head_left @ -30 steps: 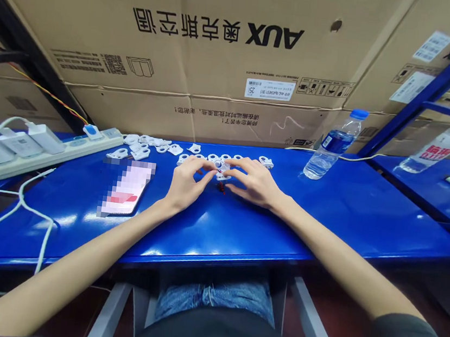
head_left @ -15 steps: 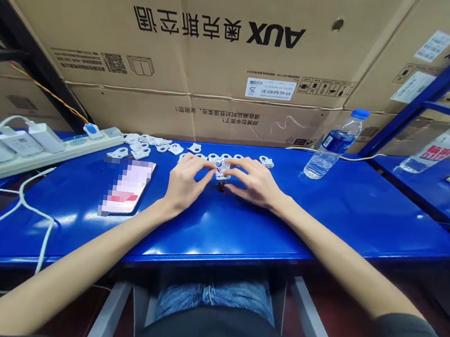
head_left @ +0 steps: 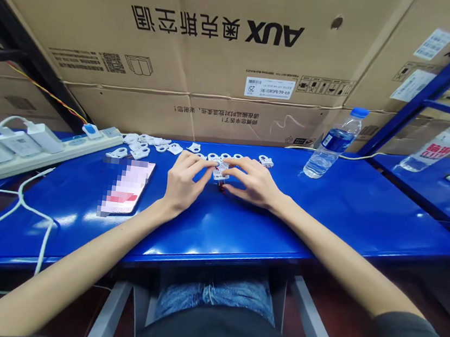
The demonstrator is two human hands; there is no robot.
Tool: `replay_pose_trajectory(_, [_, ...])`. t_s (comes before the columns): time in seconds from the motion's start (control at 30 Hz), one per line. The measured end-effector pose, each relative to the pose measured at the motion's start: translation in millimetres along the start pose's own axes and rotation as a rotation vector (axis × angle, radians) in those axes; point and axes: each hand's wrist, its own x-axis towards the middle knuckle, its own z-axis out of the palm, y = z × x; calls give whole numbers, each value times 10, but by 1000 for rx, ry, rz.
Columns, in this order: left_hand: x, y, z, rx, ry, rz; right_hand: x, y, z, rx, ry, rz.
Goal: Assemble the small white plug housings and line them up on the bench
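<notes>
Left hand (head_left: 184, 185) and right hand (head_left: 253, 184) are closed on a small white plastic clip (head_left: 220, 170). Looks light, stiff; hold by its edges.

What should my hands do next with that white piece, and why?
Probably lift the right hand slightly and pick up the small dark red bit, while the left hand holds the white plastic part. Both hands' fingers are on that part, and the bit lies just below it on the blue table.

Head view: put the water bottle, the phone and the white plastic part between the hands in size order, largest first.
Blue-capped clear plastic water bottle and pixelated phone look alike, unranked.
Smallest: white plastic part.
</notes>
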Motion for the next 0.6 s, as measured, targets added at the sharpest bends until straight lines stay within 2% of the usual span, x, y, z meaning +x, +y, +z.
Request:
replay_pose_trajectory(0.27, [17, 32, -10, -12, -27, 17, -1, -14, -7, 9, 17, -5])
replay_pose_trajectory(0.47, [10, 11, -1, -43, -12, 75, -1, -15, 2, -28, 81, -54])
replay_pose_trajectory(0.6, [7, 6, 2, -32, -14, 64, -6, -8, 11, 3, 57, 15])
